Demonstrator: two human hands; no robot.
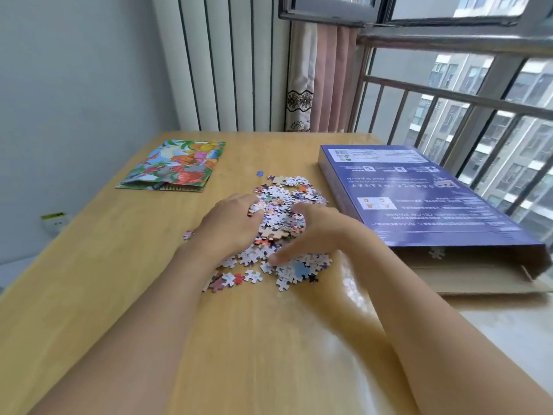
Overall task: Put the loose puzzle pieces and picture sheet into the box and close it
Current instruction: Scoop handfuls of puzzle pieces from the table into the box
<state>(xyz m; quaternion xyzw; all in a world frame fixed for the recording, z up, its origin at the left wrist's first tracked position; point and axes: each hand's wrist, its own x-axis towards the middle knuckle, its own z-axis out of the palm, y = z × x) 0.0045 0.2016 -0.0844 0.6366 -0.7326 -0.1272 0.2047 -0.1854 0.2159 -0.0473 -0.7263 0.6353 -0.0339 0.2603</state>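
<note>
The heap of puzzle pieces (281,223) on the tabletop (239,339) is cupped between the left hand (230,223) and right hand (314,232), both open; the blue box (419,199) lies open-ended alongside.

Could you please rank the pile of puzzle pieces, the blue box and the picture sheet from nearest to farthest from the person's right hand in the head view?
1. Pile of puzzle pieces: the right hand rests on it, at the table's middle.
2. Blue box: just right of that hand, open end toward the person.
3. Picture sheet: far left, beyond the left hand.
</note>
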